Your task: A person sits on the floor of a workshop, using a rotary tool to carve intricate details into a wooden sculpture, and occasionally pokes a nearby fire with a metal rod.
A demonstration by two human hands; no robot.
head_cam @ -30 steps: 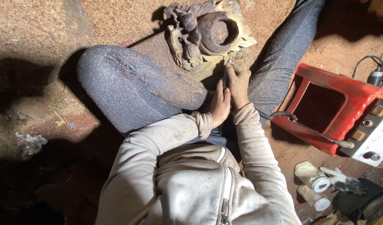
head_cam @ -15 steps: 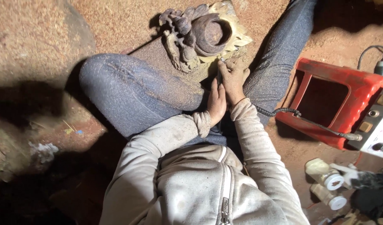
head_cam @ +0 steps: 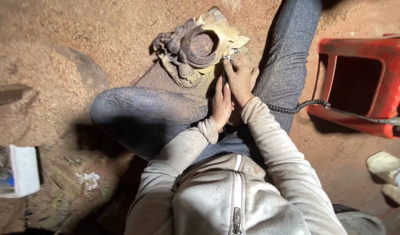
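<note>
Nearby, right hand [head_cam: 241, 78] gripping rotary tool [head_cam: 228, 58] on carving [head_cam: 195, 48], left hand [head_cam: 221, 104] loosely open, red stool [head_cam: 361, 48] alongside.

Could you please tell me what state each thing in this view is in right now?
Right hand: gripping the rotary tool.
Rotary tool: tip against the carving.
Wood carving: lying on the ground, partly shaped.
Left hand: bracing the right hand.
Flexible shaft: trailing off right.
Red stool: tipped on its side.
</note>
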